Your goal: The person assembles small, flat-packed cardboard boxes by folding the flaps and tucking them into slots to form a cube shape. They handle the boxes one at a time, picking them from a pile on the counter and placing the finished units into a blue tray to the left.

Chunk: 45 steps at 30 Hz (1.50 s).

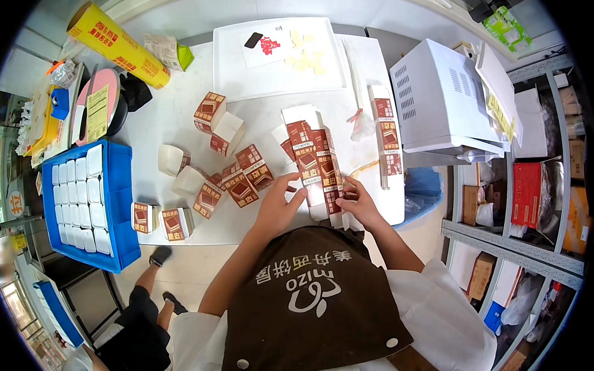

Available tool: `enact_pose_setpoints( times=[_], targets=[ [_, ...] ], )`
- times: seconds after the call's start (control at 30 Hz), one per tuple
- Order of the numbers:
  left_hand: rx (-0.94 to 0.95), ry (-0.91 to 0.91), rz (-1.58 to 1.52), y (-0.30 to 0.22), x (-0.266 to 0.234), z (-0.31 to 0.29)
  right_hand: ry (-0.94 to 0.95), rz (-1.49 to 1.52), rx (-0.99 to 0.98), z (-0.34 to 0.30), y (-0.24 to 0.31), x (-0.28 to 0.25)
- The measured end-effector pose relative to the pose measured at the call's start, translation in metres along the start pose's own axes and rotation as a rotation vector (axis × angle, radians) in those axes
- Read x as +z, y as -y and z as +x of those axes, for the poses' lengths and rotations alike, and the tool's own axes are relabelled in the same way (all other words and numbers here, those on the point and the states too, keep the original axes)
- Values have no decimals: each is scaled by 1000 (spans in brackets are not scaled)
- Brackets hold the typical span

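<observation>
A partly flat brown-and-white printed carton [319, 157] lies in front of me, its white flaps pointing away, at the table's near side. My left hand [279, 203] is at its left edge, fingers apart and curved, the tips beside the cardboard. My right hand [359, 201] closes thumb and fingers on the carton's lower right edge. Left of my left hand, several small folded boxes [242, 190] in the same brown print lie tipped about. Two more boxes [177, 224] stand near the table's front edge.
A blue crate [121, 213] of white-lidded containers [82, 191] is at left. Flat cartons [387, 138] lie in a stack at right, beside a white appliance [439, 100]. A white tray [236, 88] sits at the back, near a yellow roll [118, 44]. Another person [140, 318] is at lower left.
</observation>
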<state>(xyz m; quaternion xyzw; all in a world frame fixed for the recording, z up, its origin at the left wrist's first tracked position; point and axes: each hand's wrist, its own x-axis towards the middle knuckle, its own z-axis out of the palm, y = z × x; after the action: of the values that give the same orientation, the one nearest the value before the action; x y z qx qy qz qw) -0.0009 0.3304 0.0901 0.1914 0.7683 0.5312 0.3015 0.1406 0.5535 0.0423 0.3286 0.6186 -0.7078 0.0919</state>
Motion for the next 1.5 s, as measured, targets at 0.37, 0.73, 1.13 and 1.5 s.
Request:
enact_pose_setpoints(
  times=[0.37,0.73,1.13,1.5],
  targets=[
    [30,-61,-1241,-38,-42,26,659,330,406,-26,77,30],
    [309,-80,-1469,-60,-92,-11,1040,641,158,-32,117,28],
    [-150,32,-805,-103,-118,-63,654,-8,-522,-45,198,90],
    [29,-133,-573,-113,-106,-71,658,-498,-867,-59,223,120]
  ],
)
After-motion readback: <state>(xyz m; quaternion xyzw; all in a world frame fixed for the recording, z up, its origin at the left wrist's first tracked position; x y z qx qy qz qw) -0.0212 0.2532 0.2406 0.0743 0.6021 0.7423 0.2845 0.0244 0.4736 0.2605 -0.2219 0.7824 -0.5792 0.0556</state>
